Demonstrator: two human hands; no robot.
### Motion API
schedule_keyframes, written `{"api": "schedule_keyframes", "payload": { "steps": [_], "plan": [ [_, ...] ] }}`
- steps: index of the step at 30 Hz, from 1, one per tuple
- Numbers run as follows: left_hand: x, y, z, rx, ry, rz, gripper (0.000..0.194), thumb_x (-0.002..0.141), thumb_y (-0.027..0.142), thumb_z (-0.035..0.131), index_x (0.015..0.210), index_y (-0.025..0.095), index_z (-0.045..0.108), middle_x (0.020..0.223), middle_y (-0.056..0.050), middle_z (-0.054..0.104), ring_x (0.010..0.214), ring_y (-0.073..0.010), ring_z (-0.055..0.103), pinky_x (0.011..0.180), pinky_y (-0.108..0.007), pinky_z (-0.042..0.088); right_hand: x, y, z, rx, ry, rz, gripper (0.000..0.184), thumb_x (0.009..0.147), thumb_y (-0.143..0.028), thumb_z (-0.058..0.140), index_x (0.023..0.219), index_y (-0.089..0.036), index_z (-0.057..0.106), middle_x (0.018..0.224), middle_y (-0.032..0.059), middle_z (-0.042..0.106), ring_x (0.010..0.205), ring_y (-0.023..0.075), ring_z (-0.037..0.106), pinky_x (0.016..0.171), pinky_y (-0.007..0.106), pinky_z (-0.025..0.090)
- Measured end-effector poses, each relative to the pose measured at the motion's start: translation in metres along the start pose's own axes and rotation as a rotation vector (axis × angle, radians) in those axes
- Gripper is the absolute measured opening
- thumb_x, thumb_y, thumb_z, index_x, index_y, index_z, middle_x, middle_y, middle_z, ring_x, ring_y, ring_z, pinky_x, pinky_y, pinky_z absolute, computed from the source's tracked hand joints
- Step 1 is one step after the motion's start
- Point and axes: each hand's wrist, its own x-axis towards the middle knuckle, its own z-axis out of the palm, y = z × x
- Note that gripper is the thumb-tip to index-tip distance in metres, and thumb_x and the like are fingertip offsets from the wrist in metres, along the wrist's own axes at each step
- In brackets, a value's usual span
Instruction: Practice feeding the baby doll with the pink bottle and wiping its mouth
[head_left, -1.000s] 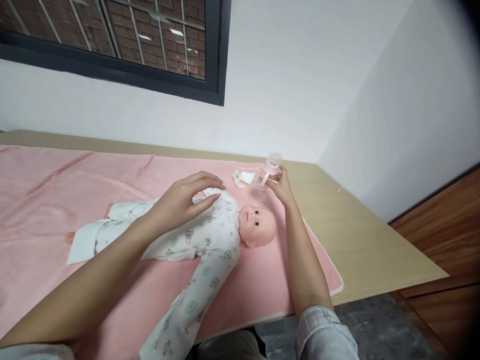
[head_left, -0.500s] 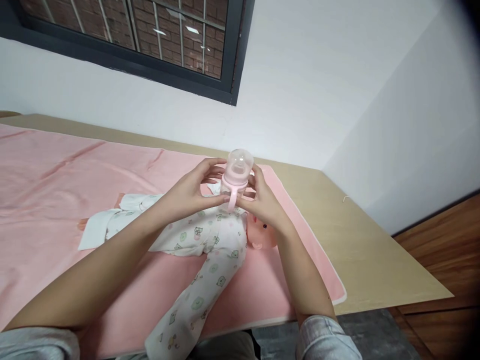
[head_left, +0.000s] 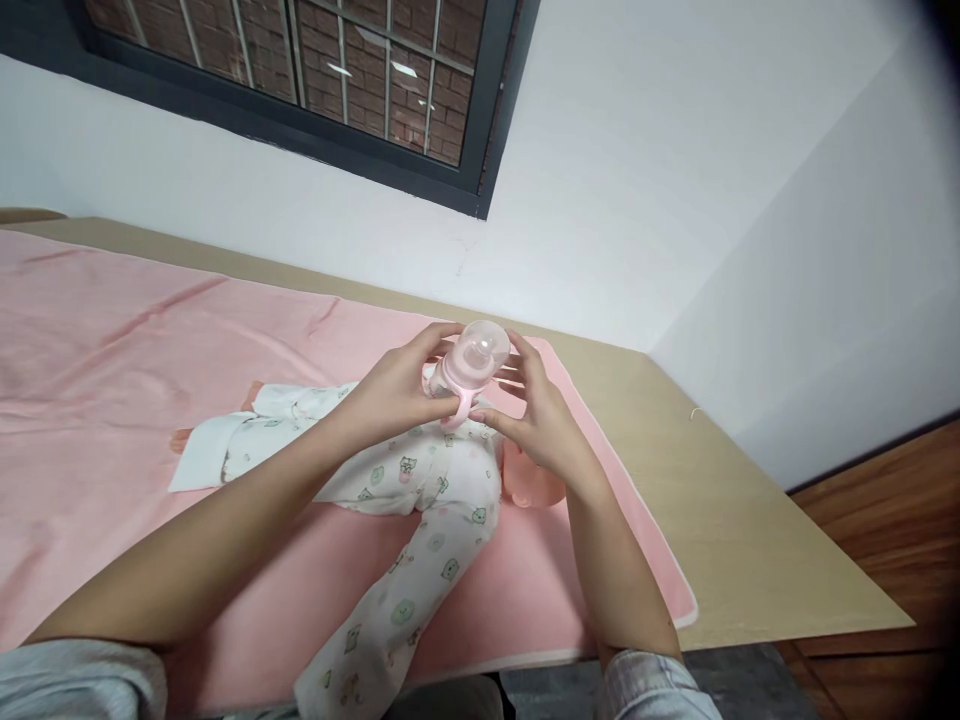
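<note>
A clear baby bottle point(head_left: 474, 362) with a pink collar, pink handles and a see-through domed cap is held above the doll's chest, its cap tilted to the right. My left hand point(head_left: 412, 385) grips its left side, the thumb by the near handle. On the other side my right hand point(head_left: 536, 405) curves around the bottle, thumb tip at the handle and fingers beside the cap; some finger contact is hidden. Beneath lies a baby doll point(head_left: 420, 470) in a white suit with green animal prints. My right hand and wrist partly cover its head point(head_left: 529, 480).
A pink blanket point(head_left: 112, 380) with a pale edge and some creases lies under the doll. It covers much of the light wooden table point(head_left: 675, 480). Behind stand a white wall point(head_left: 600, 200) and a dark-framed window point(head_left: 484, 150). Wood-grain panelling point(head_left: 885, 500) is at the right.
The bottle has tipped so its cap leans rightward and more toward me, and it sits slightly lower in view. My right fingers have shifted toward the cap. The whole view has shifted a little.
</note>
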Motion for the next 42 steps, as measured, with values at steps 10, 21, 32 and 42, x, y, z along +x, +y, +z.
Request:
{"api": "schedule_keyframes", "payload": {
  "steps": [10,21,32,42],
  "plan": [
    [0.003,-0.008,0.011,0.421,0.059,0.129,0.064,0.074,0.024,0.061,0.136,0.023,0.044,0.129,-0.007,0.060,0.118,-0.0313,0.054,0.102,-0.048,0.037,-0.001,-0.006,-0.001,0.034,0.176,-0.070,0.077,0.084,-0.053,0.062,0.149,-0.040,0.022,0.134,0.0050,0.053,0.131,0.0254,0.048,0.113,0.055,0.039],
    [0.024,-0.055,-0.037,0.531,0.208,0.003,0.052,0.076,0.020,0.057,0.128,0.019,0.053,0.119,-0.007,0.063,0.109,-0.0319,0.056,0.089,-0.040,0.045,0.023,0.088,-0.058,0.030,0.487,0.024,0.066,0.079,-0.049,0.065,0.136,-0.030,0.039,0.131,0.0078,0.056,0.122,0.0219,0.055,0.105,0.044,0.046],
    [0.030,-0.136,-0.071,0.579,0.185,-0.285,0.058,0.085,0.049,0.059,0.130,0.018,0.039,0.102,-0.007,0.060,0.097,-0.0311,0.060,0.073,-0.035,0.042,-0.008,0.262,-0.054,-0.376,0.400,0.529,0.063,0.075,-0.036,0.057,0.133,-0.014,0.051,0.129,0.0183,0.058,0.114,0.0292,0.058,0.102,0.047,0.044],
    [0.018,-0.220,-0.086,0.518,0.222,-0.336,0.056,0.068,0.055,0.069,0.102,0.016,0.045,0.061,0.005,0.049,0.086,-0.0267,0.063,0.073,-0.035,0.038,-0.014,0.287,-0.050,-0.294,0.429,0.516,0.081,0.083,-0.053,0.049,0.150,-0.013,0.028,0.145,0.0217,0.043,0.136,0.0314,0.044,0.113,0.050,0.034]
  ]
}}
